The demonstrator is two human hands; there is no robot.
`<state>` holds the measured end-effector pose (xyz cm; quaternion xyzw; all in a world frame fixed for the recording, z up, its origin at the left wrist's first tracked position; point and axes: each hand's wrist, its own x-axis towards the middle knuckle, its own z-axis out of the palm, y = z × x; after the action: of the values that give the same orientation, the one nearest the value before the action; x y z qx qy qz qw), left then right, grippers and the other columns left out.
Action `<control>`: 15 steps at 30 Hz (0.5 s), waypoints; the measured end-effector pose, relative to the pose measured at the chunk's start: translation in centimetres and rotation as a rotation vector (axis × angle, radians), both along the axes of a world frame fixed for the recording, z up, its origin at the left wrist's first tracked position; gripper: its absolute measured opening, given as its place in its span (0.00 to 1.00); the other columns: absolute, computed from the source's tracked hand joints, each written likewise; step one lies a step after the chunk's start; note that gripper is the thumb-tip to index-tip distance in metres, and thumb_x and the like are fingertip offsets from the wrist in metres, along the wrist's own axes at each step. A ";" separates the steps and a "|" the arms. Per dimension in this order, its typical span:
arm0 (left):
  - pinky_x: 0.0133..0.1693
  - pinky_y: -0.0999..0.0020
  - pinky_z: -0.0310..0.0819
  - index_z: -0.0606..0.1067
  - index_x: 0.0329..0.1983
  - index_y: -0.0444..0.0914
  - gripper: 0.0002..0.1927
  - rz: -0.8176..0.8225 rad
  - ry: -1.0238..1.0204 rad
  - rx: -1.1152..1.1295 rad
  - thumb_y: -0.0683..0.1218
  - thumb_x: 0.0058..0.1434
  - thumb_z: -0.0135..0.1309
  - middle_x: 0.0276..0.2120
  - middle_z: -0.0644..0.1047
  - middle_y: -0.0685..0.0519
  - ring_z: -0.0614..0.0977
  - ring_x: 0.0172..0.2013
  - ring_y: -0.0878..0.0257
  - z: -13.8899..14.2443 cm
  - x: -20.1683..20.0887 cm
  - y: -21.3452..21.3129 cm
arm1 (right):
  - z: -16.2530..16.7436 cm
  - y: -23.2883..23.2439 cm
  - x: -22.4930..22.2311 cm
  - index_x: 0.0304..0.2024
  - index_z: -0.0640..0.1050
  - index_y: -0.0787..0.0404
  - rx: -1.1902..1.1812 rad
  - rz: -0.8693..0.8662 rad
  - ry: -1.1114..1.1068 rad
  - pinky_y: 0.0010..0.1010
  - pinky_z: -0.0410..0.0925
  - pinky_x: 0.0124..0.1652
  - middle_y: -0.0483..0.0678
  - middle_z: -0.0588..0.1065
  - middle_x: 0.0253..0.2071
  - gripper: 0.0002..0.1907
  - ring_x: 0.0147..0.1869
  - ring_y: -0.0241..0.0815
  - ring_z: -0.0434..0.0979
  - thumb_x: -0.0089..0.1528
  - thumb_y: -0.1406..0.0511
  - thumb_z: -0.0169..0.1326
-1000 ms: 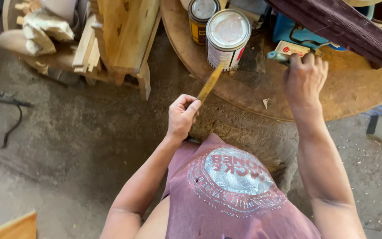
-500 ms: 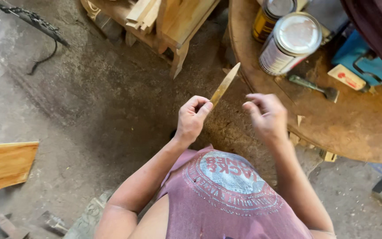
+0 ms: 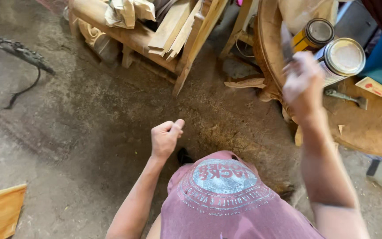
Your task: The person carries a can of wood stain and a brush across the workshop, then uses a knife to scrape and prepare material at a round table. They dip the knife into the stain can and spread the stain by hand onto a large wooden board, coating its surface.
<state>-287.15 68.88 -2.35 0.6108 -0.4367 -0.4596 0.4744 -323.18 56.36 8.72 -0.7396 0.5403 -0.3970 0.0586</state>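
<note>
Right, the right hand (image 3: 303, 84) is raised and motion-blurred, fingers closed around a thin flat stick (image 3: 287, 42) whose blade pokes up out of the fist. I read the stick's long axis as near vertical in the head view, tip pointing away from me toward the far edge of the round wooden bench (image 3: 376, 132). Just beyond and to the right of that hand sit two tins: a white-lidded tin (image 3: 343, 57) nearest, almost touching the knuckles in the picture, and a yellow tin (image 3: 315, 35) just behind it. So the right hand is clearly the nearer one to the tins. The left hand (image 3: 166, 138) is curled into a loose fist, holding nothing I can see, hanging low over the dusty floor (image 3: 67, 132), well apart from the bench. A small metal tool (image 3: 345, 96) lies on the bench right of the hand, below the white-lidded tin. Scrap timber pieces (image 3: 177, 31) are stacked ahead of the left hand.
</note>
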 end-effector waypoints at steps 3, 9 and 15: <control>0.25 0.73 0.64 0.77 0.20 0.32 0.22 0.021 -0.003 -0.012 0.49 0.67 0.59 0.18 0.75 0.59 0.71 0.22 0.74 -0.9 2.0 0.1 | 4.1 -1.9 -4.6 0.49 0.78 0.69 -0.126 -0.156 0.309 0.45 0.71 0.50 0.60 0.78 0.43 0.11 0.48 0.59 0.78 0.66 0.76 0.49; 0.30 0.73 0.71 0.81 0.45 0.35 0.11 0.180 -0.013 -0.172 0.44 0.62 0.56 0.26 0.77 0.59 0.74 0.27 0.74 -0.2 2.1 0.4 | 4.2 -0.3 1.7 0.48 0.75 0.70 -0.015 0.001 0.199 0.42 0.70 0.47 0.61 0.76 0.43 0.09 0.44 0.59 0.75 0.72 0.67 0.55; 0.35 0.75 0.75 0.77 0.52 0.36 0.23 0.218 0.045 -0.142 0.46 0.54 0.68 0.35 0.77 0.60 0.75 0.30 0.74 1.9 -0.2 2.4 | -3.0 3.8 15.4 0.46 0.80 0.62 0.209 0.453 0.070 0.41 0.72 0.44 0.58 0.79 0.42 0.11 0.44 0.55 0.80 0.61 0.66 0.62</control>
<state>-287.31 71.26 -0.49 0.6091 -0.3885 -0.3868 0.5731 -307.75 60.19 5.76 -0.8450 0.4008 -0.2897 0.2034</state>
